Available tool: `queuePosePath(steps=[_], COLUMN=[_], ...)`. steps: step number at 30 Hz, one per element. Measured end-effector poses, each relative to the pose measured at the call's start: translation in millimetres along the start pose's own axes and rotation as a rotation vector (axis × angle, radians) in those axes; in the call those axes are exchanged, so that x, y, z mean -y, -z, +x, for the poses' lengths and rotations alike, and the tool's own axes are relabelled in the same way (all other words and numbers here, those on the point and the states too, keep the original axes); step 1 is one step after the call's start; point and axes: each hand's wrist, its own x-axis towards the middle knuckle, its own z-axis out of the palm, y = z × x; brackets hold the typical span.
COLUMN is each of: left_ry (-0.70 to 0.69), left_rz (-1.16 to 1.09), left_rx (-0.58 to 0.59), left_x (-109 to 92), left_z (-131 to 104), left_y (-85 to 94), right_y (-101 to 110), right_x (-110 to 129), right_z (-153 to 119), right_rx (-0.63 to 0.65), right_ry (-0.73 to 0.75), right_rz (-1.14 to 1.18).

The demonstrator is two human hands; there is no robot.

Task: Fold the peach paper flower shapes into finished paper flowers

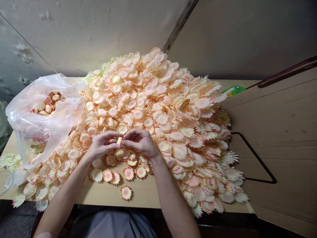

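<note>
A small cream flower piece with red edges (119, 140) is pinched between my two hands, upright on its side, at the front of a large pile. My left hand (105, 144) grips it from the left with thumb and fingers. From the right, my right hand (140, 142) holds it between thumb and forefinger. The pile of cream and pink petal discs (160, 118) spreads behind and to both sides of the hands. Just below them, several loose discs lie on the wooden table (104, 194), one of them (126, 192) nearest the front edge.
At the left, an open clear plastic bag (63, 117) holds small rolled flower pieces (49, 106). A clear plastic object (7, 181) sits at the far left edge. Cardboard (279, 138) and a bent black metal rod (259, 159) are at the right, with a green item (234, 90) behind.
</note>
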Motion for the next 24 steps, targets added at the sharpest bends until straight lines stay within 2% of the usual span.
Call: queuePosePath(steps=[8,15,20,24], left_ry=[-0.012,-0.136,-0.180,-0.146], left_rz=[0.035,0.207,0.085,0.050], left_rx=[0.009,0.004,-0.053,-0.084], left_x=[4.8,4.2,1.9,0.3], left_z=[0.0,1.4,2.4,2.5], left_y=[2.0,4.8,5.1,3.1], right_y=[0.0,-1.0,1.6,2.7], right_x=[-0.4,0.2,2.5,1.8], right_z=[-0.7,-0.5,0.7,1.2], right_rx=[-0.009,-0.015,-0.051,-0.053], right_ry=[0.026,0.037,0.096,0.091], right_rz=[-0.038,-0.003,0.000,0.013])
